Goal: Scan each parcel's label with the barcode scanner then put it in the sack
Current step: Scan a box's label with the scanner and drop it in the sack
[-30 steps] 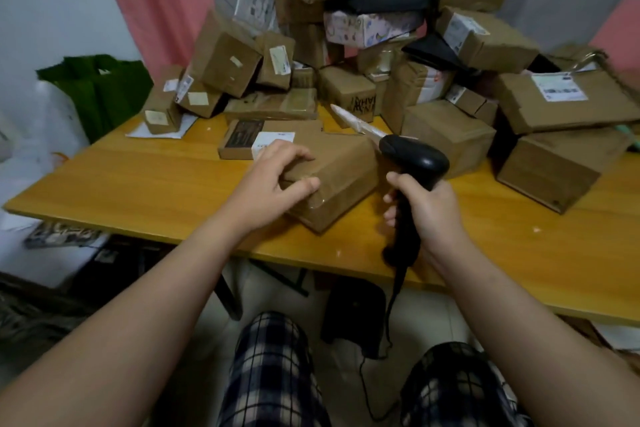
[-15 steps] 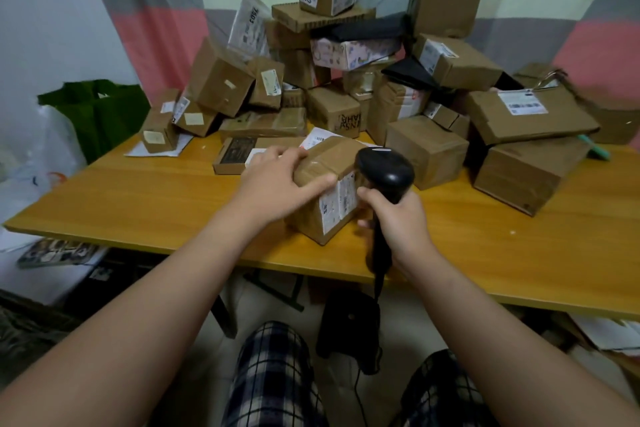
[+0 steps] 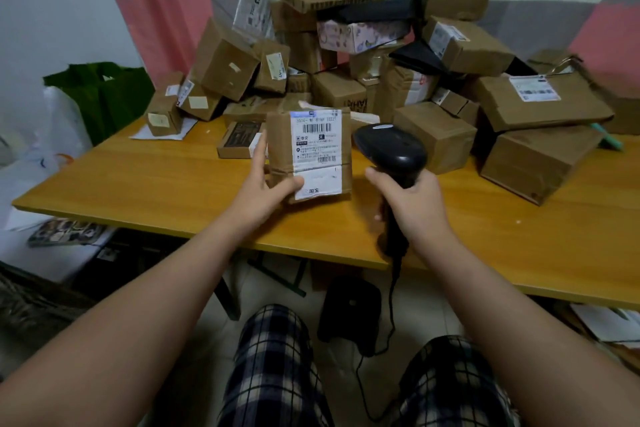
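A small brown parcel (image 3: 278,149) stands upright on the wooden table (image 3: 156,180), its white label (image 3: 317,146) with barcodes facing me. My left hand (image 3: 263,191) grips its lower left side, thumb on the label's bottom corner. The black corded barcode scanner (image 3: 391,152) is held by its handle in my right hand (image 3: 412,204), just right of the parcel, head level with the label. A white sack (image 3: 41,149) sits off the table's left end.
A tall heap of brown cardboard parcels (image 3: 346,55) fills the back of the table. A green bag (image 3: 104,94) stands at the far left. A black scanner stand (image 3: 349,312) sits on the floor under the table, between my knees.
My left hand tipped the parcel from lying flat up onto its end, turning the label toward me. The scanner stayed beside it in my right hand.
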`<state>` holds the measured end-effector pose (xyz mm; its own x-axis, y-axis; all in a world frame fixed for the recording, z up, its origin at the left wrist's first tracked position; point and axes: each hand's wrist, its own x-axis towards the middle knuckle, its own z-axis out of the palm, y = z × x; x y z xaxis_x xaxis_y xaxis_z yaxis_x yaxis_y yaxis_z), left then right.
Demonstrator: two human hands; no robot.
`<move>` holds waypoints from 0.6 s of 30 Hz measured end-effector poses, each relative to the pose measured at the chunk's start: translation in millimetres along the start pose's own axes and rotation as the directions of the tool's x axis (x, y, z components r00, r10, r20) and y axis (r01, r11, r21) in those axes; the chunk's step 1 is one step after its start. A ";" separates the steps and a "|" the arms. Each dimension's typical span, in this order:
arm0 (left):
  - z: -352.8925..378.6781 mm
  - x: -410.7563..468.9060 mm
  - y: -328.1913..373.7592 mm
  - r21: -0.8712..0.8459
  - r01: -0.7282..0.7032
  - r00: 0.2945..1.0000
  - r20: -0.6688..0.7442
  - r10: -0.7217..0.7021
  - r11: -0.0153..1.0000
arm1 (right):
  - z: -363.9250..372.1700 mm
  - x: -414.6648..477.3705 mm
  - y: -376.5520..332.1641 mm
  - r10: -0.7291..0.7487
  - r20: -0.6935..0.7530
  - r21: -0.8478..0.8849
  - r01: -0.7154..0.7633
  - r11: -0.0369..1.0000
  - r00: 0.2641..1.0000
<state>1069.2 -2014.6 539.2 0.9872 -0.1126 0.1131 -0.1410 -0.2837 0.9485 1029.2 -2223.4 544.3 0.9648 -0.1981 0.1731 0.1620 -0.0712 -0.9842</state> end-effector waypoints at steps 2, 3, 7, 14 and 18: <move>-0.6 -2.8 -10.2 -0.054 -0.005 0.999 -0.038 0.003 0.999 | 5.7 -4.0 2.0 -0.015 0.043 -0.019 0.016 1.000 0.999; -1.2 -3.6 -14.3 -0.068 0.001 0.998 -0.057 -0.005 0.998 | 8.6 -6.2 2.9 -0.021 0.064 -0.030 0.023 0.999 0.998; -0.4 -3.8 -20.1 -0.104 -0.001 0.996 -0.088 -0.008 0.995 | 17.3 -9.2 3.0 -0.095 0.113 -0.118 0.108 0.987 0.989; -2.6 0.0 -21.7 -0.103 -0.032 0.996 -0.087 0.023 0.994 | 22.4 -8.9 -0.7 -0.109 0.128 -0.137 0.126 0.983 0.986; -2.6 1.0 -20.8 -0.104 -0.038 0.996 -0.080 0.030 0.994 | 25.9 -13.8 -2.3 -0.112 0.128 -0.159 0.132 0.978 0.985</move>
<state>1073.3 -2006.4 520.4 0.9854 -0.0448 0.1645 -0.1699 -0.1786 0.9691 1020.9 -2195.2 543.3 0.9592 -0.0620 0.2760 0.2526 -0.2513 -0.9344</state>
